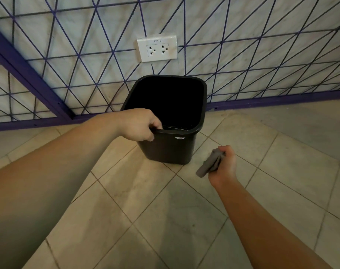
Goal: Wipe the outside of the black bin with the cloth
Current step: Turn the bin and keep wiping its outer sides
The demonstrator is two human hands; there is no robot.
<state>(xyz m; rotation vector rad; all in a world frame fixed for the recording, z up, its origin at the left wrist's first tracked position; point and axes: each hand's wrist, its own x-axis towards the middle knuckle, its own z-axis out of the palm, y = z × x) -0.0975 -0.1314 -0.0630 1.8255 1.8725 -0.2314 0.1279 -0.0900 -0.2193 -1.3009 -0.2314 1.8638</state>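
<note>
A black plastic bin (171,148) stands on the tiled floor against the wall, open at the top, its inside dark. My left hand (140,124) grips the near left part of the bin's rim, fingers curled over the edge. My right hand (224,165) is below and to the right of the bin, apart from it, and holds a folded grey cloth (210,164) that sticks out to the left of the fist.
A marbled wall with a purple wire grid (91,61) and purple frame rises behind the bin. A white double socket (157,48) sits on the wall above the bin. Beige floor tiles (165,220) spread in front and to the right.
</note>
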